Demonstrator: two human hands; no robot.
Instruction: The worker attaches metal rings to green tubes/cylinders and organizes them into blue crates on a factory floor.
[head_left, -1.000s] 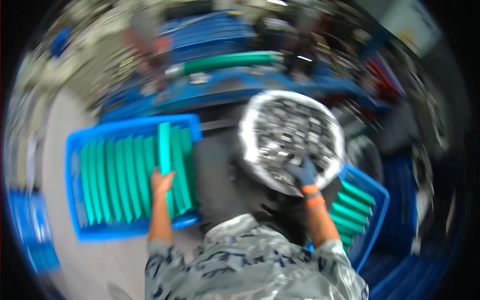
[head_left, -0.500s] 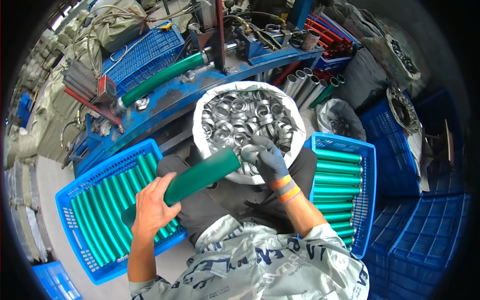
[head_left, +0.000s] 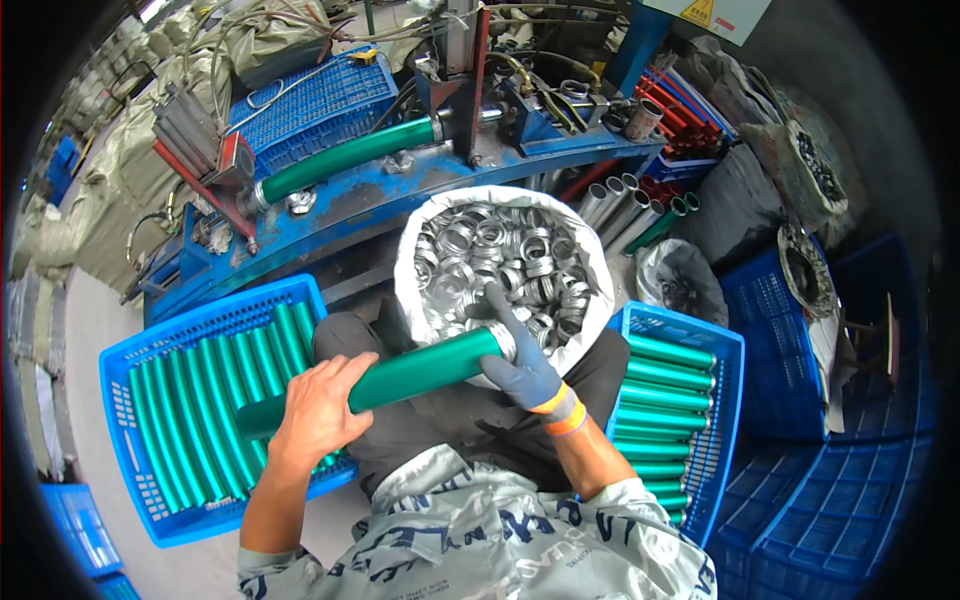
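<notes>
A green tube [head_left: 425, 374] slants across my lap, its far end over the near rim of a white sack [head_left: 408, 290] of loose silver metal rings [head_left: 535, 248]. My bare left hand [head_left: 326, 408] is wrapped round the tube's middle. At the far end sits a silver ring [head_left: 503, 341], and my right hand [head_left: 524, 374], in a grey-blue glove with an orange cuff, grips it there, thumb against the tube and forefinger reaching past the rim. How deep the ring sits is hidden by the fingers.
Blue crates of green tubes stand on my left [head_left: 118, 400] and right [head_left: 727, 400]. Ahead, a blue workbench [head_left: 340, 205] carries another green tube [head_left: 350, 160] clamped lengthwise. Several silver tubes [head_left: 625, 215] lean behind the sack. Stacked blue crates [head_left: 850, 490] rise at far right.
The metal ring, held apart from the tube before, is now at the tube's far end. My right hand has moved down and closer onto that end. The whole view has shifted slightly.
</notes>
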